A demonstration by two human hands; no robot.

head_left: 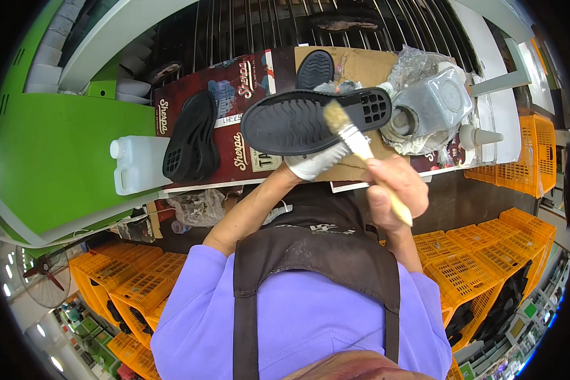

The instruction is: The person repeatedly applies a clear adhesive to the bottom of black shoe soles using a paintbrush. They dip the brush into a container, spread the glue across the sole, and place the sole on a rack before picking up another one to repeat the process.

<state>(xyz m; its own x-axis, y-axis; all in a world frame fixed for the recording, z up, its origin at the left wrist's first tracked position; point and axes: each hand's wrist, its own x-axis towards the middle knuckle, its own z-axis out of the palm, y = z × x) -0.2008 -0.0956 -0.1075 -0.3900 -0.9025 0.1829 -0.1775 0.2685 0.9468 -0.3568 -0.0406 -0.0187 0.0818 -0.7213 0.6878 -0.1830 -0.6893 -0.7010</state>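
Observation:
My left hand (316, 163), in a white glove, supports a black shoe sole (282, 123) from beneath; part of its fingers is hidden under the sole. The sole's wavy tread faces up, with a grid of square recesses at its right end. In my bare right hand (398, 187) is a paintbrush (356, 140) with a pale handle and a metal band. Its yellowish bristles lie over the middle of the tread; whether they touch it I cannot tell. Black soles (193, 136) stand at the left, and another sole (315, 68) lies beyond the held one.
Cardboard (354, 172) covers the work surface, before metal rollers (234, 28). At right are a clear plastic container (437, 101) in crumpled film and a white nozzle (481, 137). A white jug (142, 166) stands left, beside a green panel (76, 152). Orange crates (462, 253) flank me.

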